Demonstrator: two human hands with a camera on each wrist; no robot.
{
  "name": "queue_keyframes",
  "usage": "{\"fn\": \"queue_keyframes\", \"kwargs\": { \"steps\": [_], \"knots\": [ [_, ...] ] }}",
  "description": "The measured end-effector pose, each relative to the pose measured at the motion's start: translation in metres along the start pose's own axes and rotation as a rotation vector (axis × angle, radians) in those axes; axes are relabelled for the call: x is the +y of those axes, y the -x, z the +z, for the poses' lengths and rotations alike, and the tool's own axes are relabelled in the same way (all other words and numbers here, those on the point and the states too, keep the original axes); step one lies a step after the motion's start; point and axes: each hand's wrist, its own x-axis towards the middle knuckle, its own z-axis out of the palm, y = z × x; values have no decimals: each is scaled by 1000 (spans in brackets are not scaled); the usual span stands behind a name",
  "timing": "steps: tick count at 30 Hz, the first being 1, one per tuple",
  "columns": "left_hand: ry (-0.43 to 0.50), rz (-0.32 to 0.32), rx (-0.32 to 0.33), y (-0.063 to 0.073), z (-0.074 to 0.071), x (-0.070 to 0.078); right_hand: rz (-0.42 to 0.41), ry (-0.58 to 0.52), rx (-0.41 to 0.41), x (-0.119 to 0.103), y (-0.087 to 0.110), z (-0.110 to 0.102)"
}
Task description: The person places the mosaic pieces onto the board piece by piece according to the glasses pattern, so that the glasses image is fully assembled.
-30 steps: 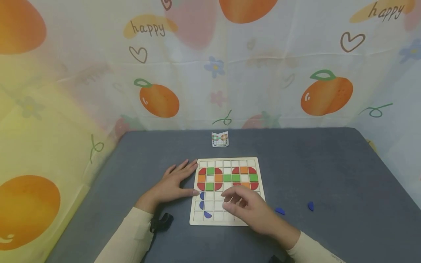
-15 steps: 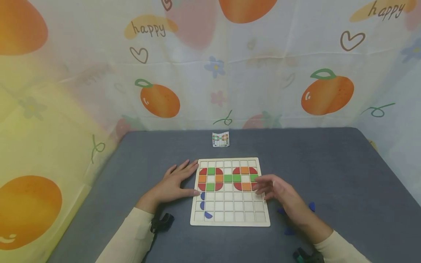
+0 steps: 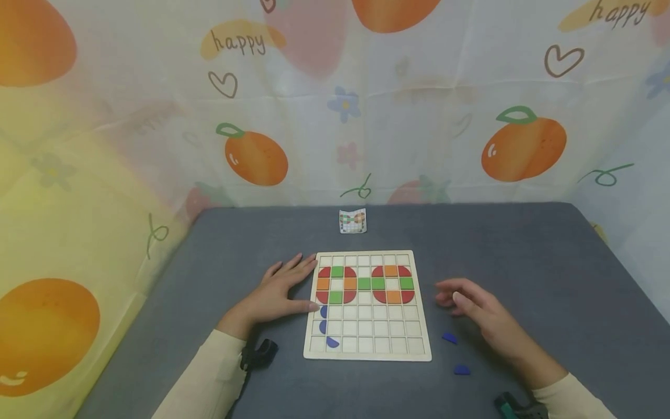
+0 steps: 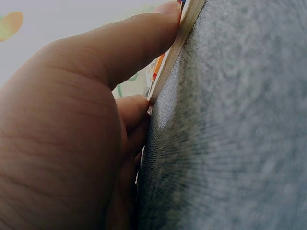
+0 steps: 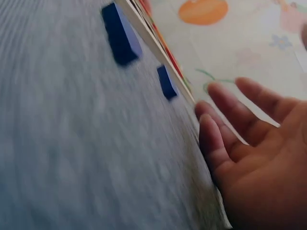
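Note:
My left hand (image 3: pixel 269 297) rests with spread fingers at the left edge of a pale wooden grid board (image 3: pixel 373 350). Its thumb lies over the rim, beside a blue half-round piece (image 3: pixel 323 312). Red, orange and green pieces form two rounded rings in the upper rows, joined by green squares (image 3: pixel 377 283). Two more blue pieces sit below on the left side. Off the board's right side, my right hand (image 3: pixel 484 311) hovers over the table with loosely bent fingers and nothing in them. Near it lie a blue piece (image 3: pixel 449 337) and another blue half-round (image 3: pixel 462 370).
A small pattern card (image 3: pixel 353 222) stands behind the board, showing a similar coloured design. The grey tabletop (image 3: pixel 251 233) reaches back to a fruit-printed cloth (image 3: pixel 314 145). Black straps with devices (image 3: pixel 259 354) are on both wrists.
My right hand has moved right, from over the board to the table beside it. A blue piece seen there earlier is now hidden by that hand. The left hand stays put.

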Motion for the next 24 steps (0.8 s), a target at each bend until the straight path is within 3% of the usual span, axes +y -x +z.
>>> {"fn": "queue_keyframes", "kwargs": {
  "steps": [6,12,15,24],
  "knots": [
    [-6,2,-4,0,-2,0,97,111,-70,5,5,-7],
    [1,-6,-12,-1,-5,1,-23,297,-187,8,6,-14],
    [-2,-12,-19,-1,-6,1,-71,340,-205,6,7,-15],
    [5,-12,-31,-1,-9,2,-54,452,-186,-6,7,-10]
  ]
}}
